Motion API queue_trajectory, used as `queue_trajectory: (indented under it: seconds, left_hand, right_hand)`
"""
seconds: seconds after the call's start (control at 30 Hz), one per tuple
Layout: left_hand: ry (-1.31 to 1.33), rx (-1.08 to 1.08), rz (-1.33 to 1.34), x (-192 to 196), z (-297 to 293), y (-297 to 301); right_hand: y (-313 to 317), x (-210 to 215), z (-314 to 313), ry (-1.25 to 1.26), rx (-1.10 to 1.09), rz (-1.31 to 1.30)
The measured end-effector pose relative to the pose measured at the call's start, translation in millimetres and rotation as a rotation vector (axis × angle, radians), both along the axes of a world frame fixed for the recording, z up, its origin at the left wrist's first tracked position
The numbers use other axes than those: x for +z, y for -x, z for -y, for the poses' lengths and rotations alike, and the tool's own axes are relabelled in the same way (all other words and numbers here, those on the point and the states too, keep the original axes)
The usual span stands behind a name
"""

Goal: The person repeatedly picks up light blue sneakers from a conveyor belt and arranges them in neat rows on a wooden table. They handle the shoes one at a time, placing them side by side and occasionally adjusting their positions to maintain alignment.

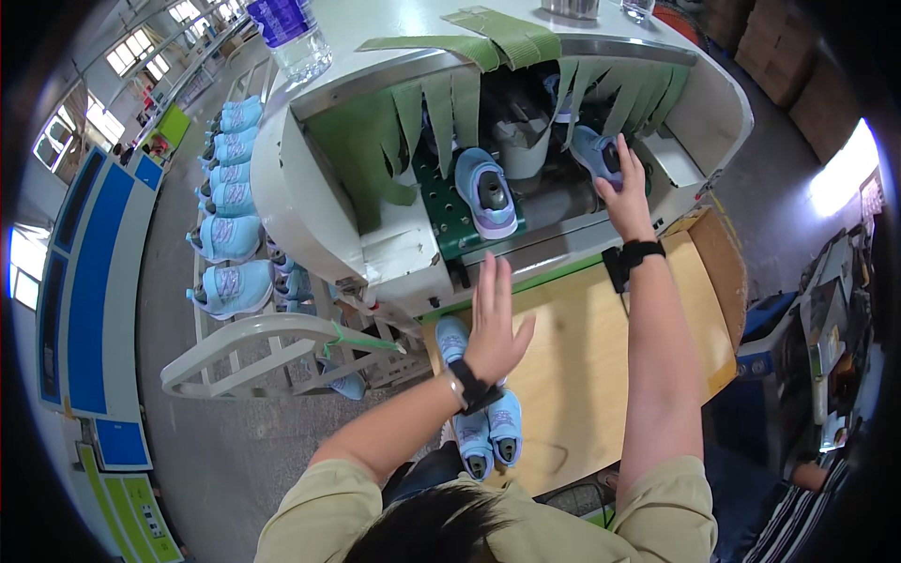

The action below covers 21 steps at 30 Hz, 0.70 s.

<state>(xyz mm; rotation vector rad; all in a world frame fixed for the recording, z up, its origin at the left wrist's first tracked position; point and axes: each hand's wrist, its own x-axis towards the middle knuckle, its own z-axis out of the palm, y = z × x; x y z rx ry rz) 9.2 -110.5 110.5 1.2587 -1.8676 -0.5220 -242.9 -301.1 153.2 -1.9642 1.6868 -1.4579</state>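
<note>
A light blue shoe (485,193) with a dark shoe last in its opening stands on the green perforated conveyor (457,246) at the mouth of a white machine. Another blue shoe (591,153) sits to its right, partly behind my right hand (627,199). That hand has thumb and fingers apart at the shoe's heel; whether it touches is hard to tell. My left hand (497,330) is raised over the wooden table, fingers stretched and thumb apart, holding nothing. Below it lie blue shoes (505,427), partly covered by my left wrist and forearm.
Green strip curtains (405,117) hang across the machine opening. A bottle (286,38) stands on the machine top. To the left, a rack (253,328) holds several blue shoes (230,236). A cardboard side (715,267) edges the wooden table (591,375) at right.
</note>
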Motion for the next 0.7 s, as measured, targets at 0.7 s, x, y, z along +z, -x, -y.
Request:
queue_trajectory:
  seconds: [0.7]
  left_hand:
    - [-0.070,-0.124,0.638,-116.2,-59.9,-50.0]
  right_hand:
    - [-54.0,-184.5,-482.3,-1.142,-0.157,-0.384]
